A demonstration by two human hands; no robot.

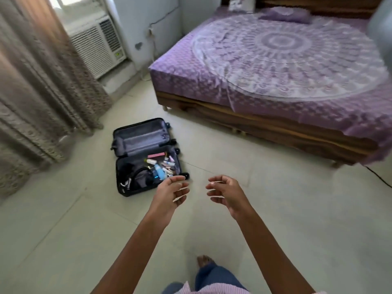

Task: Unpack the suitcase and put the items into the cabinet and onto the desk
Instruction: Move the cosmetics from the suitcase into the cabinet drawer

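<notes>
A small dark suitcase [127, 143] lies open on the pale tiled floor, lid flat toward the curtain. Its lower half holds several small toiletries, among them a light blue bottle [159, 172] and a pink box [156, 155], plus a dark bundle with cables [135, 178] at the left. My left hand [169, 193] hovers in the air, seen just over the suitcase's near right corner, fingers loosely spread and holding nothing. My right hand [227, 193] floats beside it, palm inward, fingers relaxed and empty. No cabinet or desk is in view.
A bed [286, 66] with a purple patterned cover fills the right, on a wooden frame. Beige curtains [38, 92] hang at the left, with a window air conditioner [95, 45] behind. A black cable [379, 177] runs on the floor at the far right. My foot [204, 261] stands below.
</notes>
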